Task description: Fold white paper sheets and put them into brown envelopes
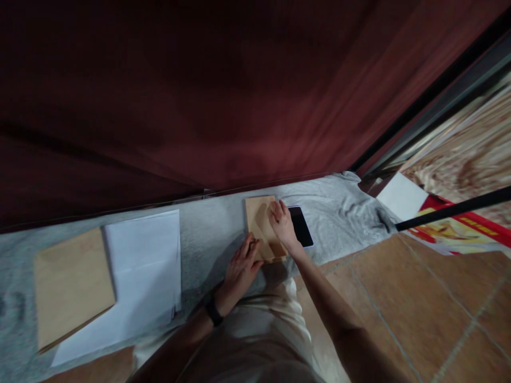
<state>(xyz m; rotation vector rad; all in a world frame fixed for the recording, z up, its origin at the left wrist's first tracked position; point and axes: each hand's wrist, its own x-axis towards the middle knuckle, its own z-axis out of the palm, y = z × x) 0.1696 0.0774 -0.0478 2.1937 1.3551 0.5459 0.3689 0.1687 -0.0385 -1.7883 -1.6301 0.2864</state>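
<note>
A folded piece of brown kraft paper [259,218] lies in front of me, with several layers showing at its near edge. My left hand [242,260] is closed on its lower left side, fingers bent and thumb along the near edge. Across the upper right part of the paper rests my right hand [282,223], its fingers slightly bent and a little apart. Close beside that hand, a dark-screened phone or tablet [301,227] lies on the cloth, its left side partly hidden. A black band circles my left wrist.
Grey cloth [211,223] covers the narrow surface. White sheets [147,266] lie at left, partly under a stack of brown kraft paper [74,282]. A dark red curtain [239,117] hangs behind. At right are a black bar [459,207], a red-and-yellow printed box [455,229] and tiled floor [419,298].
</note>
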